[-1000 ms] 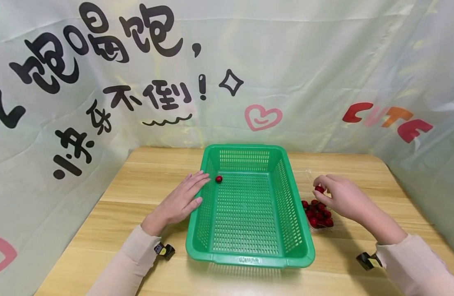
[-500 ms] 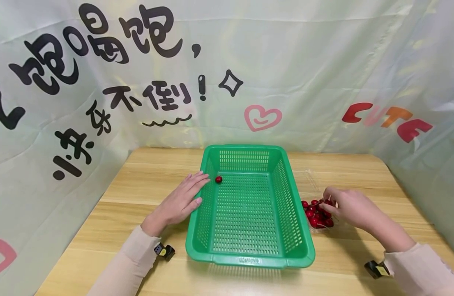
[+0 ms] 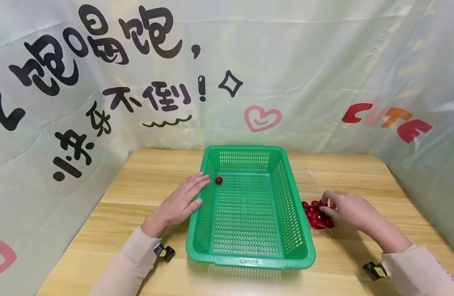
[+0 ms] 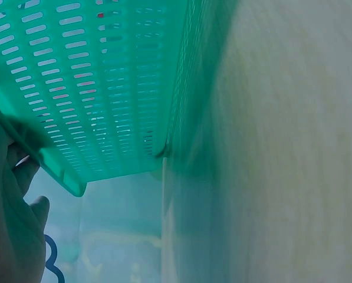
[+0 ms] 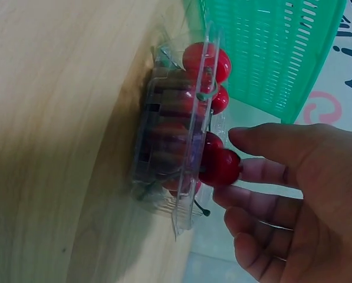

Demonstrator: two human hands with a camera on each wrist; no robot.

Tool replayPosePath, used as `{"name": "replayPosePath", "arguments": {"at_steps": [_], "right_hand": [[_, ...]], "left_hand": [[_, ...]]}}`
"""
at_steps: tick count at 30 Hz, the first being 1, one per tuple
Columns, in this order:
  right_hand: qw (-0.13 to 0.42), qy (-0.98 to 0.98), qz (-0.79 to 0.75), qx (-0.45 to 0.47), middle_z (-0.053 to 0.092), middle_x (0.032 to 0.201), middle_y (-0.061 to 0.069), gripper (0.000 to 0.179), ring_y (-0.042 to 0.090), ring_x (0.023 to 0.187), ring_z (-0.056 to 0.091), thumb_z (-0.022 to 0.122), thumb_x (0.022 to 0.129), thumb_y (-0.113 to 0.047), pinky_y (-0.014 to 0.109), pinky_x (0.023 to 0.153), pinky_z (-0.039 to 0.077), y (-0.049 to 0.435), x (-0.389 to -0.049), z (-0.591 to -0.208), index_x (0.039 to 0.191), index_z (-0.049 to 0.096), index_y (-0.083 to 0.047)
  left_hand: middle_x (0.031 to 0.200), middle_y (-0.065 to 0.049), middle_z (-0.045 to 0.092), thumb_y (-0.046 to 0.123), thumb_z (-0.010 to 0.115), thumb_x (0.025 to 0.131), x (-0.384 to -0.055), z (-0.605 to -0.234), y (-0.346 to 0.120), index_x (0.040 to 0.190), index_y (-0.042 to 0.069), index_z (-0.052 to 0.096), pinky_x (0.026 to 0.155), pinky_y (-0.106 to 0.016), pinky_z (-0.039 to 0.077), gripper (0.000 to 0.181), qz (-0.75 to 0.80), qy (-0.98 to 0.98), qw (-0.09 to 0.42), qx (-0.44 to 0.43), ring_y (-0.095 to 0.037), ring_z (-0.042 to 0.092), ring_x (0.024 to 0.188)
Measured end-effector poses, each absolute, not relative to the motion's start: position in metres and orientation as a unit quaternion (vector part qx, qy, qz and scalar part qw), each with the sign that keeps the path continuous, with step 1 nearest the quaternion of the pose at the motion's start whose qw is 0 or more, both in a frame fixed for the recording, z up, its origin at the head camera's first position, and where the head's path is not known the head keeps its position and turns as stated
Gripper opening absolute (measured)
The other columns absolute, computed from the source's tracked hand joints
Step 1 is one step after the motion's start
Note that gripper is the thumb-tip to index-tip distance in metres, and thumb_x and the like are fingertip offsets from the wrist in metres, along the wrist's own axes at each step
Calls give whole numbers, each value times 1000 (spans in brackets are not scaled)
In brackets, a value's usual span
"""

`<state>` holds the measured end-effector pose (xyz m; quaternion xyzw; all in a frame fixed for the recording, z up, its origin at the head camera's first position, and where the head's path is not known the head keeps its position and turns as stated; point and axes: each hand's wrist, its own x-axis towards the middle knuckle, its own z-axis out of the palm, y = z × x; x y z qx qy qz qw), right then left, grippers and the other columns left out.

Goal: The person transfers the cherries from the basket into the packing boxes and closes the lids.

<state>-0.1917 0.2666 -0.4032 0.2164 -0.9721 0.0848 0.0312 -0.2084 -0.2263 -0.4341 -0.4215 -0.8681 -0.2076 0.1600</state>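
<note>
A green plastic basket stands mid-table, with one red cherry on its floor near the far left corner. My left hand rests on its left rim, fingers extended. To the right of the basket, a clear plastic box holds several red cherries with stems. My right hand is over this box, thumb and fingers curled about a cherry at its top. In the right wrist view the thumb tip appears slightly apart from that cherry; the fingers touch it.
The box's clear lid lies open behind it on the wooden table. A pale cloth with printed lettering hangs behind and at both sides. Dark wrist cameras sit under both sleeves.
My right hand, which held a cherry above the box a second ago, has lowered to the cherries in the box and shifted slightly since. My left hand stays on the basket rim.
</note>
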Motion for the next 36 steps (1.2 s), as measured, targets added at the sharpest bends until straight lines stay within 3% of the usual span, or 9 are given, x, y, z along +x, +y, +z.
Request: {"name": "replayPosePath", "arguments": {"at_steps": [10,17,27,36], "right_hand": [[5,-974,84,210,53,64,-9,13,9,56,47,68,90,-22,34,50,41,269,-192,-398,88,60,-12],[20,-973,87,212,55,71,-6,15,9,59,50,67,92,-21,34,52,44,263,-197,-382,93,60,-8],[113,-955,82,262,61,81,-3,10,13,66,56,69,90,-19,35,55,47,235,-207,-349,95,63,-11],[143,-933,90,319,65,100,7,17,26,89,62,70,91,-17,46,75,54,194,-213,-326,104,65,-7]], "left_hand": [[154,-13,34,26,39,103,-208,-434,-227,149,1,36,119,-48,12,53,-205,-870,160,-419,-29,20,146],[154,-13,34,26,40,102,-208,-433,-228,149,1,36,119,-48,12,53,-202,-870,163,-419,-30,20,146],[154,-14,34,23,43,101,-207,-433,-228,149,0,36,119,-50,13,53,-203,-870,163,-419,-31,20,146],[155,-13,33,30,37,104,-209,-436,-227,150,2,35,119,-49,13,53,-198,-871,162,-420,-28,18,147]]}}
